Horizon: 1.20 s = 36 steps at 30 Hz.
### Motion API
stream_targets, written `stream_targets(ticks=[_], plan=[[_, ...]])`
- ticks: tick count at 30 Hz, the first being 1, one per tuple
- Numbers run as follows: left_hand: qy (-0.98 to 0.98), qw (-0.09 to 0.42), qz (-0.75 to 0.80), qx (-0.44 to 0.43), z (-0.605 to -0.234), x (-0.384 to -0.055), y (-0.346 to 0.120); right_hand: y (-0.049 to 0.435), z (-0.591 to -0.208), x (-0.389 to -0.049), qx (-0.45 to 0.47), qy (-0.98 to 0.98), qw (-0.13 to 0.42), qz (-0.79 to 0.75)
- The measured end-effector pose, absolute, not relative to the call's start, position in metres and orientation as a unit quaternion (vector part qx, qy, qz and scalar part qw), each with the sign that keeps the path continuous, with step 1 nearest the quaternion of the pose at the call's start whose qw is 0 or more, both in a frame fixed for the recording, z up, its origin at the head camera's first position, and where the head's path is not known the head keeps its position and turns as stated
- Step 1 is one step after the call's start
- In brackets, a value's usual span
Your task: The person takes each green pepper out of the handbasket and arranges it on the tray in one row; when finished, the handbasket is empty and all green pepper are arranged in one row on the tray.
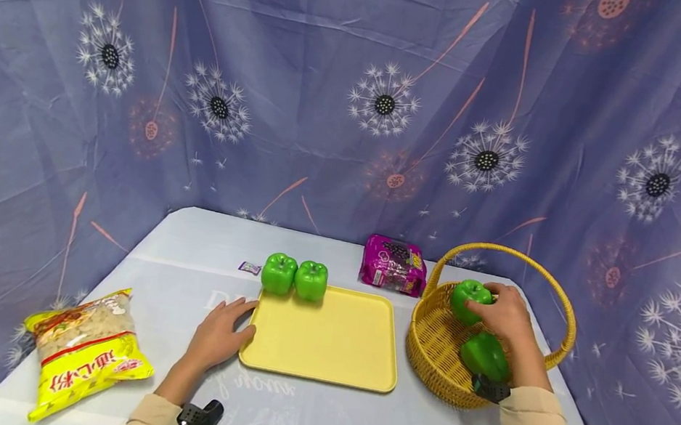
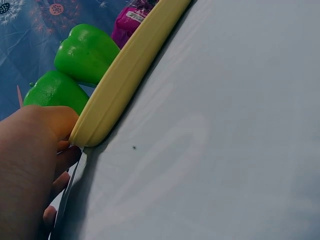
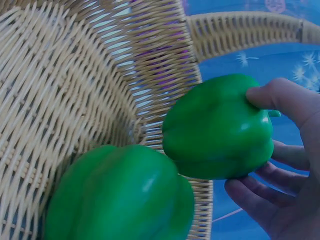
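Observation:
My right hand [image 1: 506, 314] grips a green bell pepper [image 3: 217, 130] at the back of a wicker basket [image 1: 437, 359]. In the right wrist view the thumb lies on one side of the pepper and the fingers on the other. A second green bell pepper [image 3: 122, 195] sits lower in the basket. At the left edge of a yellow tray [image 1: 325, 335] is my left hand [image 1: 219, 334], its thumb and fingertips touching the rim. Two more green bell peppers, a left one [image 1: 278, 274] and a right one [image 1: 311, 281], stand side by side at the tray's back left corner.
A yellow bag of pasta [image 1: 88, 355] lies at the table's left side. Behind the tray are a purple package [image 1: 394, 265] and a small purple wrapper [image 1: 249, 268]. The basket's tall handle [image 1: 507, 250] arches over it. A patterned curtain [image 1: 303, 111] hangs behind the table.

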<state>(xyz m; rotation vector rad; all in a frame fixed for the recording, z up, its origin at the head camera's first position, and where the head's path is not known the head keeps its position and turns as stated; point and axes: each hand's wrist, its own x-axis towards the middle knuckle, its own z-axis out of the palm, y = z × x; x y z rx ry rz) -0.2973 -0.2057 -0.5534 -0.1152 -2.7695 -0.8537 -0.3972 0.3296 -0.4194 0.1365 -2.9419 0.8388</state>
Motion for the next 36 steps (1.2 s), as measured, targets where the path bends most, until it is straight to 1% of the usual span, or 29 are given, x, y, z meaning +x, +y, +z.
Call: stream_targets(ticks=[7, 16, 19, 26, 29, 33, 36], plan=[[-0.95, 0.109, -0.29, -0.032, -0.552, -0.298, -0.205, 0.329, -0.408, -0.391, 0.088, -0.953, 0.023, 0.288], [-0.949, 0.107, -0.296, -0.031, -0.551, -0.295, -0.204, 0.318, -0.398, -0.38, 0.148, -0.943, 0.036, 0.296], [-0.948, 0.114, -0.296, -0.033, -0.551, -0.296, -0.204, 0.312, -0.395, -0.376, 0.157, -0.938, 0.033, 0.306], [-0.942, 0.15, -0.294, -0.055, -0.553, -0.297, -0.205, 0.301, -0.391, -0.371, 0.166, -0.929, 0.028, 0.33], [-0.943, 0.141, -0.297, -0.054, -0.554, -0.297, -0.204, 0.297, -0.389, -0.37, 0.184, -0.921, 0.027, 0.342], [-0.944, 0.129, -0.298, -0.053, -0.554, -0.297, -0.205, 0.29, -0.388, -0.369, 0.222, -0.909, 0.008, 0.353], [-0.944, 0.129, -0.298, -0.051, -0.553, -0.297, -0.206, 0.282, -0.388, -0.37, 0.246, -0.901, -0.002, 0.357]])
